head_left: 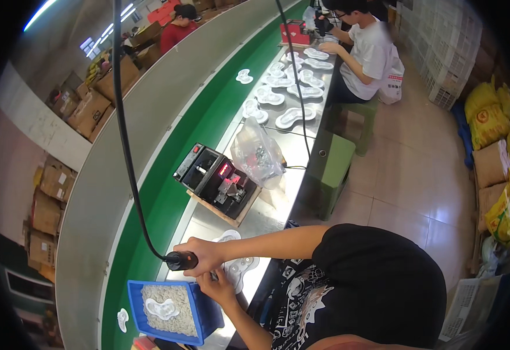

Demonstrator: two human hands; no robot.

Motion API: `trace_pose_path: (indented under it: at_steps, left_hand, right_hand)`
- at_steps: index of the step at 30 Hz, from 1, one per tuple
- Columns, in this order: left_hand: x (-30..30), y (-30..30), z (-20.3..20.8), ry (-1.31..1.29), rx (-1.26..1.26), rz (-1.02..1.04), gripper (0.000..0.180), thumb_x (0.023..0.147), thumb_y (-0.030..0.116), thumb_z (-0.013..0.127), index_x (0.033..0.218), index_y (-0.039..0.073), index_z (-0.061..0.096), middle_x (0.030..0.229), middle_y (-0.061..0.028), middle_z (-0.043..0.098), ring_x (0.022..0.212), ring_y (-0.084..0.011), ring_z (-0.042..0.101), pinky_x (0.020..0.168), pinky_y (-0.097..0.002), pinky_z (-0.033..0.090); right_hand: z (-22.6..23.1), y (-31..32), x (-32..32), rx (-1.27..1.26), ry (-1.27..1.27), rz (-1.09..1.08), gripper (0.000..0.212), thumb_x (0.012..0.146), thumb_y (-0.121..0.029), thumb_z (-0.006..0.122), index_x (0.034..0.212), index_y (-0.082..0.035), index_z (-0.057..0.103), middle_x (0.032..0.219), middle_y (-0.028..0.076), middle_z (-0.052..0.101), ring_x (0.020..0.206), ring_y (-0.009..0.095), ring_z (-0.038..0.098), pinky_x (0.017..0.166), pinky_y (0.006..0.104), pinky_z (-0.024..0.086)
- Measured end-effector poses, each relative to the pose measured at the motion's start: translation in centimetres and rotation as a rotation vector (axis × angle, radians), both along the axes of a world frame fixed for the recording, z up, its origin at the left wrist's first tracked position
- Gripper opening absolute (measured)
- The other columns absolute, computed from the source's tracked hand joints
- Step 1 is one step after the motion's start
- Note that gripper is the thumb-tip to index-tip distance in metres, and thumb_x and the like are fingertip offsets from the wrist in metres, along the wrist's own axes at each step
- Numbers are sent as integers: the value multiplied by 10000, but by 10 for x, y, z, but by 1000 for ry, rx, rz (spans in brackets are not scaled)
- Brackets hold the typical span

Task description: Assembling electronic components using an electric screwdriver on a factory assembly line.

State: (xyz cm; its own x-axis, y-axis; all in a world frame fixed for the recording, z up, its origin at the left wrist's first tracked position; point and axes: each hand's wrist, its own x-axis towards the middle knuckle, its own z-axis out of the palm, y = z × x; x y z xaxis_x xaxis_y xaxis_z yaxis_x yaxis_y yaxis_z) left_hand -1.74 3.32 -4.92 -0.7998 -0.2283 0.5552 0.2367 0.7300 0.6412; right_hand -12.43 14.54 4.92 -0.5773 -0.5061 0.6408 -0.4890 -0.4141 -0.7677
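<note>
along the steel worktop [278, 207], my right hand [205, 256] is wrapped tight around a black corded tool [180, 261]. my left hand [217, 286] has its fingers bent just below, beside a white moulded piece [243, 272]; whether that grip is clamped on anything i cannot tell, since hand and tool cover the spot. the white piece lies on the worktop, near my body, partly hidden by my hands. more white plastic shows past my right forearm, which blocks what lies between.

the tool's dark cable [117, 87] hangs across the view, in front of the green belt [162, 221]. next to my left hand stands a blue bin [131, 297] full of small pale bits, another white piece on top. beyond my right arm, a black machine [205, 169] with a red-lit display sits on a wooden board, a clear bag [258, 154] beside it. farther along, many white pieces lie near a co-worker [371, 55].
</note>
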Motion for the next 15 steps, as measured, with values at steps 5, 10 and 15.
trace_pose_path:
  at_steps: [5, 10, 15]
  left_hand:
    - [-2, 1, 0, -30, -40, 44, 239, 867, 129, 730, 1029, -46, 715, 1015, -206, 705, 890, -385, 665, 765, -446, 515]
    - [-1, 2, -1, -16, -27, 40, 238, 863, 117, 725, 1036, -46, 715, 1006, -203, 705, 896, -387, 662, 788, -448, 514]
    - [3, 2, 3, -50, -29, 58, 234, 862, 107, 718, 1042, -42, 718, 1009, -201, 703, 906, -386, 658, 812, -445, 510]
  right_hand:
    - [-5, 1, -7, 78, -13, 22, 378, 753, -133, 759, 1100, -37, 641, 655, 68, 561, 565, 170, 539, 571, 322, 459]
    - [-3, 0, -5, 24, -8, 22, 277, 762, -109, 777, 911, -21, 561, 586, 60, 510, 509, 182, 502, 531, 329, 406]
    - [-2, -1, -2, 38, -35, 37, 279, 771, -112, 778, 944, -19, 580, 592, 58, 522, 514, 177, 498, 531, 321, 406]
